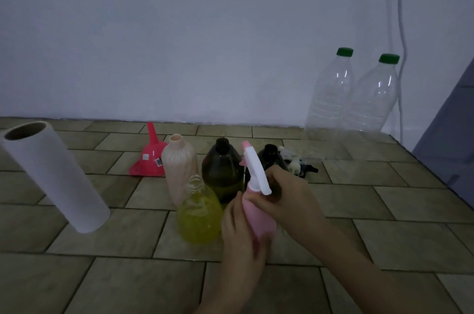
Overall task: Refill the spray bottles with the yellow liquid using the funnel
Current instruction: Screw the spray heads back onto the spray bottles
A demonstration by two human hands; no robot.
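So far only the clear bottle holds yellow liquid, while the red funnel sits unused behind, mouth down on the tiled counter, beside 3 uncapped bottles. The left hand grips the pink spray bottle by its body; the right hand wraps its white trigger head, apparently screwing it on or off.

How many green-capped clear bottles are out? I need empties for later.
2: both stand at the back right against the wall, side by side, the left bottle and the right bottle. Neither looks hidden.

funnel left of bottles, roll farther left
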